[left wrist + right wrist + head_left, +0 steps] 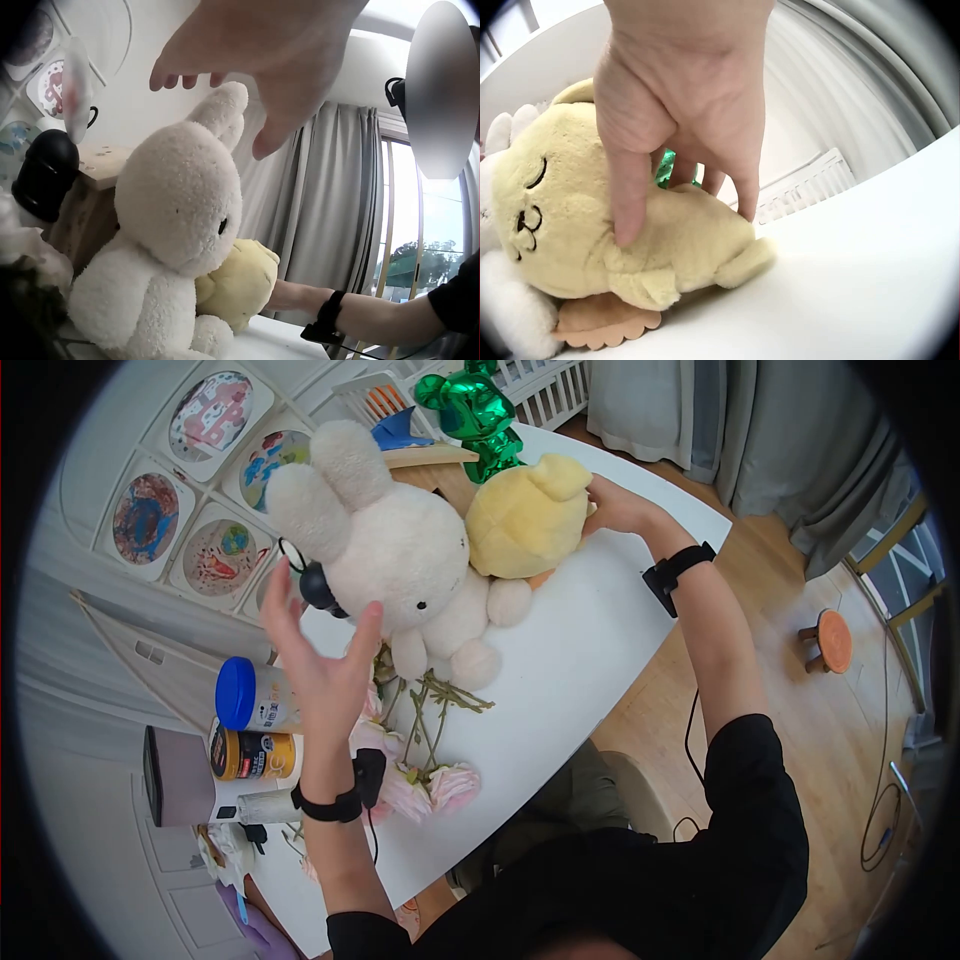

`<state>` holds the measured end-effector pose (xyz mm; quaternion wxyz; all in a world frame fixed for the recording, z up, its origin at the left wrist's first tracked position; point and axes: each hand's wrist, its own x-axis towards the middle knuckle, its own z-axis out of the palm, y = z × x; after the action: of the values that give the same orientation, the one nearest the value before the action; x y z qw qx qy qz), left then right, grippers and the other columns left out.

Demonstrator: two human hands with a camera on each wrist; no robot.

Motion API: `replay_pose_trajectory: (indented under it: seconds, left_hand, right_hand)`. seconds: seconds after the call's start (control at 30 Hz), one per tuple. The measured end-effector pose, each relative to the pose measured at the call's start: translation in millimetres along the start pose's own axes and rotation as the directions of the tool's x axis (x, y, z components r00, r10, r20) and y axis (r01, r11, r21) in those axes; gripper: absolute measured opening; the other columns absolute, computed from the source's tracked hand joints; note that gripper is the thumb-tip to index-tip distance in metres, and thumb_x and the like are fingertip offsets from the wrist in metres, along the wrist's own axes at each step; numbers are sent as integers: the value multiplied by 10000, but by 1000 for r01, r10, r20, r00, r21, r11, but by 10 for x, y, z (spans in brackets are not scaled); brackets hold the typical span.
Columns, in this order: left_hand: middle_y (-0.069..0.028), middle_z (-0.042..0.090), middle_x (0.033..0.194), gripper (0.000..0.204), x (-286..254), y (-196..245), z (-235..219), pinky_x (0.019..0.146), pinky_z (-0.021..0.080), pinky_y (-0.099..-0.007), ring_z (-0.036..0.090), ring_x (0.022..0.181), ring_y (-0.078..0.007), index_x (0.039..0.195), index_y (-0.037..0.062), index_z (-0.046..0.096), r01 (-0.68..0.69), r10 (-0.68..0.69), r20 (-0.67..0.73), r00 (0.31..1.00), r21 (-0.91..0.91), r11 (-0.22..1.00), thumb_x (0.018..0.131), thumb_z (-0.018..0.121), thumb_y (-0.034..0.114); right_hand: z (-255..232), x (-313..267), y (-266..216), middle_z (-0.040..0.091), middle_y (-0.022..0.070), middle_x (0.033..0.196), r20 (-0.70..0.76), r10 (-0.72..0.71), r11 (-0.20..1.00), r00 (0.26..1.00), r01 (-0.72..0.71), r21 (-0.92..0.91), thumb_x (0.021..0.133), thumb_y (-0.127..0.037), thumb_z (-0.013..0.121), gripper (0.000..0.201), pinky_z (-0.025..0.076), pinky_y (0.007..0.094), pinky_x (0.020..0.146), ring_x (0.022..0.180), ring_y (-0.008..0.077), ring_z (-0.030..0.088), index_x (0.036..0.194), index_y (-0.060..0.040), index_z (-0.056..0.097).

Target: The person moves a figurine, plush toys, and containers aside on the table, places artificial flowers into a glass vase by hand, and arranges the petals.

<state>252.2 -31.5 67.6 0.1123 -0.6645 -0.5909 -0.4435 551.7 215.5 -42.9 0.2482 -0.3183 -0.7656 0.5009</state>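
Yellow plush dog (562,202) on white tabletop (560,660), leaning by the white plush rabbit (400,550). Right hand (686,97) grasps the dog's body, thumb on the near side. Left hand (325,685) released, fingers spread, near rabbit's head. Pink flowers (450,788) lie in front of rabbit.

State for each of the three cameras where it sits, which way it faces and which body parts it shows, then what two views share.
Head: on the head, facing forward and down over the white table; left hand, right hand and black sleeves show.
Left wrist: looks past the left hand to the rabbit plush; the right forearm shows too.
Right wrist: looks along the right hand at the yellow plush it grips.
Both wrist views share the two plushes.
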Motion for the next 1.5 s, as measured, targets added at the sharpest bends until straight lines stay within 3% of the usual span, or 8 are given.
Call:
replay_pose_trajectory:
  seconds: [0.1, 0.2, 0.3, 0.7, 1.1, 1.27, 1.4, 1.5]
  left_hand:
    - [-194, 389, 1402, 887, -101, -178, 184, 1077, 356, -391, 453, 1273, -286, 1487, 22, 220, 267, -252, 112, 961, -147, 952, 798, 774, 97]
    - [-196, 382, 1396, 887, -18, -258, 312, 1083, 366, -389, 438, 1287, -269, 1483, 23, 187, 398, -235, 358, 903, -497, 771, 806, 758, 56]
    - [-185, 377, 1400, 837, -22, -270, 380, 1092, 369, -388, 426, 1299, -261, 1470, 24, 189, 405, -254, 318, 913, -643, 650, 821, 717, -4]
    - [-187, 313, 1426, 905, -80, -647, 631, 1104, 361, -401, 399, 1324, -273, 1471, 56, 125, 290, -165, 245, 955, -671, 683, 793, 715, -51]
    - [-221, 164, 1503, 1216, 1, -436, 136, 1102, 379, -512, 302, 1390, -387, 1517, 125, 71, 468, -306, 358, 882, -597, 651, 641, 915, 173]
    - [-216, 178, 1498, 1169, -10, -455, 89, 1098, 396, -499, 293, 1394, -382, 1511, 97, 90, 461, -295, 364, 883, -567, 682, 665, 895, 142]
    - [-190, 271, 1464, 968, -38, -421, 262, 1082, 429, -447, 368, 1353, -338, 1489, 77, 143, 416, -229, 356, 906, -651, 635, 774, 795, 63]
    - [-175, 291, 1457, 878, -53, -542, 355, 1071, 446, -430, 397, 1335, -319, 1479, 66, 156, 399, -205, 383, 901, -542, 740, 821, 735, 21]
  right_hand:
    - [29, 10, 25, 575, 101, 1327, -77, -36, 999, 996, 35, -9, 569, 112, 725, 823, 351, 406, 1115, 1280, 273, 486, 1345, -56, 509]
    - [44, 26, 25, 566, 101, 1339, -116, -43, 999, 992, 40, -30, 565, 121, 719, 838, 342, 409, 1121, 1297, 274, 470, 1354, -61, 504]
    - [86, -14, -91, 560, 99, 1347, -154, -22, 1000, 988, 19, -21, 563, 130, 711, 842, 332, 410, 1128, 1314, 274, 453, 1356, -62, 503]
    - [79, 105, 159, 502, 92, 1420, -203, 18, 1000, 979, -14, 22, 556, 139, 744, 955, 316, 400, 1147, 1363, 273, 409, 1429, -88, 431]
    - [-51, -256, -82, 453, 63, 1463, -194, -6, 992, 981, -18, -124, 543, -21, 856, 1094, 211, 478, 1180, 1417, 261, 324, 1498, -153, 339]
    - [49, -361, -381, 459, 59, 1453, -177, -113, 982, 978, 137, 131, 660, -153, 847, 973, 209, 456, 1176, 1403, 244, 339, 1495, -143, 349]
    - [57, -151, -363, 509, 72, 1401, -80, -42, 969, 996, 60, 240, 753, -235, 805, 807, 260, 386, 1148, 1338, 213, 420, 1444, -68, 424]
    - [51, -18, -345, 538, 80, 1374, -34, -17, 968, 999, 25, 251, 782, -257, 790, 750, 278, 358, 1135, 1304, 202, 458, 1416, -34, 457]
